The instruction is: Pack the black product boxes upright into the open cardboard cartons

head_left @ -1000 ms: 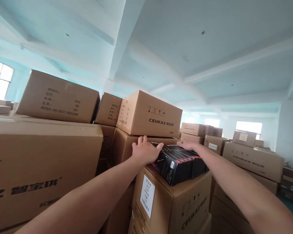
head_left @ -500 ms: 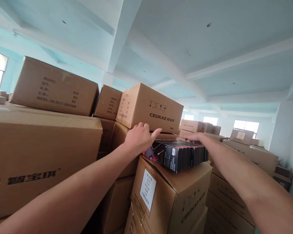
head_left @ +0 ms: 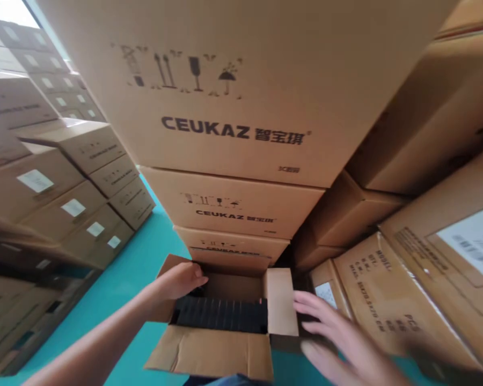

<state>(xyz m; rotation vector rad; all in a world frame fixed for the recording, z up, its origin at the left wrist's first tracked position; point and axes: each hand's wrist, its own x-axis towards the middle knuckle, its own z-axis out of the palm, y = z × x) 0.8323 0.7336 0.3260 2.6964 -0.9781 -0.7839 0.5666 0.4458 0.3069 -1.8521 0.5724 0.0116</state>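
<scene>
An open cardboard carton (head_left: 213, 348) sits low in front of me, its flaps folded outward. Inside it stands a row of slim black boxes (head_left: 225, 315), with some room behind them. My left hand (head_left: 181, 280) is over the carton's left rear corner, beside the left flap, its fingers curled; what they hold, if anything, is hidden. To the right, my right hand (head_left: 334, 332) is spread and blurred by motion. Its fingertips are close to the right flap (head_left: 282, 303); whether they touch it I cannot tell.
Directly ahead rises a stack of closed cartons (head_left: 233, 128) printed CEUKAZ. More cartons (head_left: 394, 300) crowd the right side. On the left, stacked cartons (head_left: 72, 203) with white labels stand beyond a strip of green floor (head_left: 137, 257).
The view has swung down from the high carton stacks to the open carton. My hands have left the row of black boxes on a carton top and are now lower, around the open carton.
</scene>
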